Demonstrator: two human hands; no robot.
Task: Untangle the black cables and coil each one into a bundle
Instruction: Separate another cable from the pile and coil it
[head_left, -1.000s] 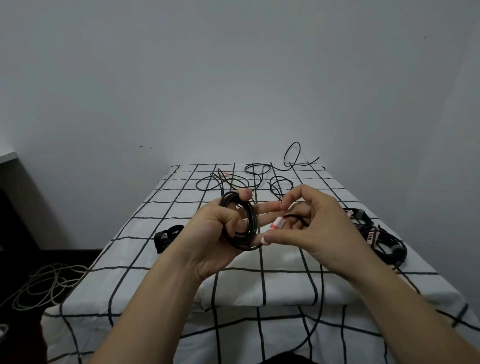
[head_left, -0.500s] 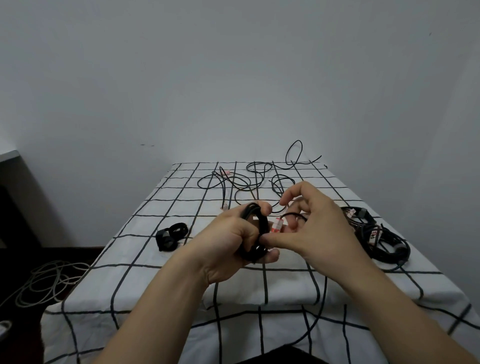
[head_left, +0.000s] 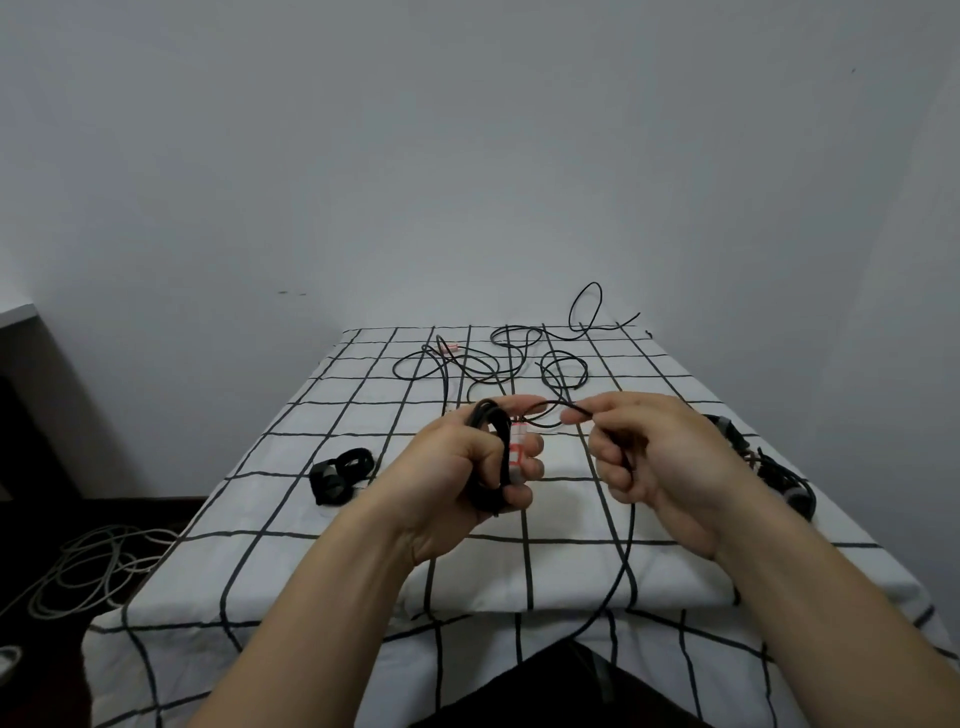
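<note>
Beyond both hands, at the far end of the checked tablecloth (head_left: 363, 525), the loose black cables (head_left: 498, 358) sprawl in a tangle, well apart from anyone's reach for now. Nearer, out past the right hand (head_left: 660, 467), a pile of finished bundles (head_left: 779, 473) lies on the cloth, and off to the outside of the left hand (head_left: 467, 467) sits one small wound bundle (head_left: 337, 475). The work itself is up in the air between the two. The left hand is clenched round a coil (head_left: 491, 457) of black cable, its loops standing nearly upright in the fist, with a plug marked in white and red (head_left: 516, 452) pinned against the fingers. From the top of that coil a short arc of free cable (head_left: 550, 408) crosses to the right hand, which pinches it between thumb and fingertip, the other fingers curled loosely in. Below that pinch the rest of the cable (head_left: 626, 561) drops straight down past the table edge toward the lap. So the slack lies on the right hand's side and runs downward, while the coil's long axis stands upright just beside it; the next wrap, I'd judge, wants the right hand to carry its strand across and over the left fist.
</note>
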